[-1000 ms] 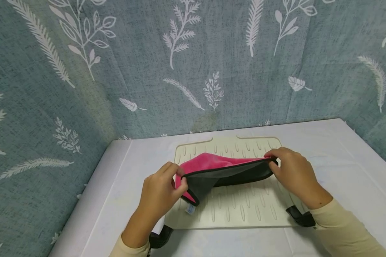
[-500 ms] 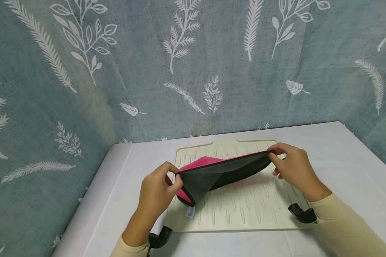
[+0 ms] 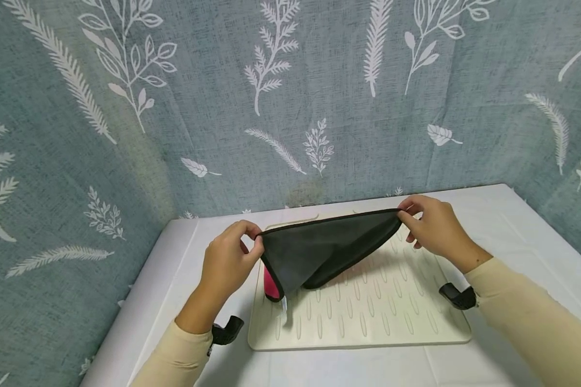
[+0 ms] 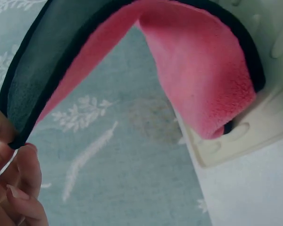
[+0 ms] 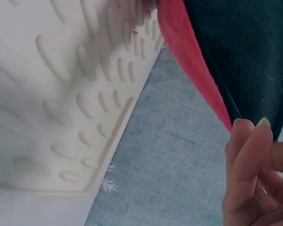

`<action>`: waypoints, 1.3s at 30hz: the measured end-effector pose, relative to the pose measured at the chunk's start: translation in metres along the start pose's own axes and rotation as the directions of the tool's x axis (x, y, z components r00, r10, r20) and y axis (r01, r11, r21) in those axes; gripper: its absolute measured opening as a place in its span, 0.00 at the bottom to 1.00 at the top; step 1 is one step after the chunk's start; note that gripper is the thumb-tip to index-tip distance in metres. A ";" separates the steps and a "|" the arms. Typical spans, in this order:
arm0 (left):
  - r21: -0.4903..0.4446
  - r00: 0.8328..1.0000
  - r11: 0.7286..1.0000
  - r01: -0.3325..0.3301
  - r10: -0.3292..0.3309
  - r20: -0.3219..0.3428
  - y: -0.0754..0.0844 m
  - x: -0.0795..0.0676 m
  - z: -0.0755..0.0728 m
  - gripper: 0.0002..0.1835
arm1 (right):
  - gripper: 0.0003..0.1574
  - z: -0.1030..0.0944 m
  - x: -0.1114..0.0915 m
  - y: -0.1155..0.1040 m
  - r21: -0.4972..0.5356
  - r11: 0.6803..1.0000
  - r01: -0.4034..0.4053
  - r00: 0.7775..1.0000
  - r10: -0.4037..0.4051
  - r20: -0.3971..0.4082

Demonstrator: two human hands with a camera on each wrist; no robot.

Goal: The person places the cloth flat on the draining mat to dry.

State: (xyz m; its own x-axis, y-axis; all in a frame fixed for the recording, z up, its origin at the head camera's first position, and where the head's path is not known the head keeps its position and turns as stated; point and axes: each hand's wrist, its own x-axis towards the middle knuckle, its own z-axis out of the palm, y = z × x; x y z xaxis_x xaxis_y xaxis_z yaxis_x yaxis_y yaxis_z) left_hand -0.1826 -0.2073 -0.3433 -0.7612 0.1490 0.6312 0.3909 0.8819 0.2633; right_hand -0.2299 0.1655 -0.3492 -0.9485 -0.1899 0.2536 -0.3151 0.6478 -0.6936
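A cloth (image 3: pixel 310 252), dark grey on one face and pink on the other with black edging, hangs between my two hands. My left hand (image 3: pixel 229 258) pinches one top corner between thumb and finger. At the opposite top corner, my right hand (image 3: pixel 431 226) does the same, a little higher. The lower part of the cloth droops and folds over the cream ribbed mat (image 3: pixel 358 317). In the left wrist view the pink face (image 4: pixel 203 70) shows on the underside. A small white tag (image 3: pixel 284 304) dangles from the lower left corner.
The mat lies on a white-covered table (image 3: pixel 469 215). A grey-green curtain (image 3: pixel 213 107) with white leaf prints stands behind the table and along its left side. Black wrist mounts (image 3: pixel 457 295) stick out from both sleeves.
Both hands have risen and raised the cloth's top edge, keeping their pinch. More of the grey face shows now, and the pink face has mostly gone from the head view.
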 end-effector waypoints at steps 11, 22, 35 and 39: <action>-0.010 0.998 1.000 -0.006 0.006 -0.056 0.005 0.005 -0.004 0.03 | 0.17 -0.003 0.011 -0.012 0.176 0.983 0.043 0.986 -0.012 -0.169; -0.060 0.997 0.998 -0.035 0.031 -0.067 0.010 -0.008 -0.009 0.04 | 0.12 -0.010 -0.003 -0.021 0.165 0.966 0.199 0.941 -0.141 -0.308; -0.022 0.988 0.993 -0.113 0.114 0.100 0.011 -0.051 -0.004 0.07 | 0.10 0.000 -0.064 0.007 -0.190 0.943 0.275 0.947 -0.299 -0.115; -0.014 0.983 0.993 -0.119 0.119 0.142 0.009 -0.063 0.001 0.08 | 0.13 0.010 -0.078 0.013 -0.249 0.929 0.275 0.952 -0.299 -0.062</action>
State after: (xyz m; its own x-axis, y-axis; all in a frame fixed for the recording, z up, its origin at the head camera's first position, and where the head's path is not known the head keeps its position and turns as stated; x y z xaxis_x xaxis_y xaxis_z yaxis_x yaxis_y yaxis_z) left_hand -0.1312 -0.2081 -0.3812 -0.7750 0.3152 0.5478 0.4854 0.8519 0.1965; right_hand -0.1601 0.1814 -0.3845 -0.8071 -0.3283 0.4907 -0.5452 0.7333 -0.4062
